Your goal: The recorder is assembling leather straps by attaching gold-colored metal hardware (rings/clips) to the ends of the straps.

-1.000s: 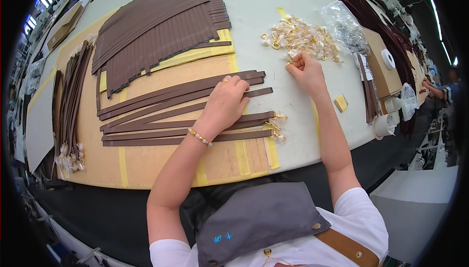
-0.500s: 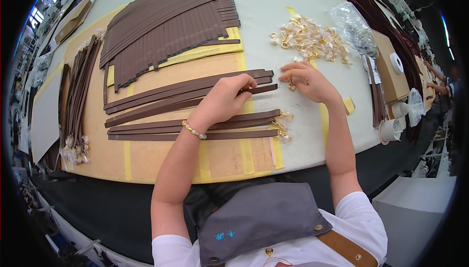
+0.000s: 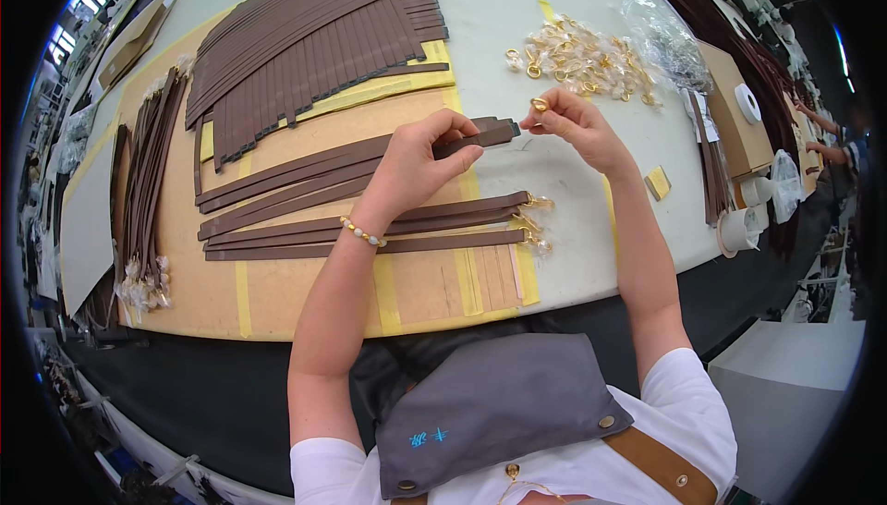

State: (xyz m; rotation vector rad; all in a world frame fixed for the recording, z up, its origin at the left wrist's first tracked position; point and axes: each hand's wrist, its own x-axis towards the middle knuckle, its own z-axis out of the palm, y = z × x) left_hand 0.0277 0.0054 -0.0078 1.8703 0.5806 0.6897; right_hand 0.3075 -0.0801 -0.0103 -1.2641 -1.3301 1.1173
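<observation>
Your left hand (image 3: pixel 413 161) pinches a strap (image 3: pixel 495 136), now raised. Your right hand (image 3: pixel 584 133) pinches a hook (image 3: pixel 539 105), brought near the strap's end, so both are close.

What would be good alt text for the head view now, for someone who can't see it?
A person's left hand pinches a dark brown strap near its end while the right hand holds a gold fitting close by. On the worktable lie many stacked straps, a few with fittings, and a heap of gold fittings.
</observation>
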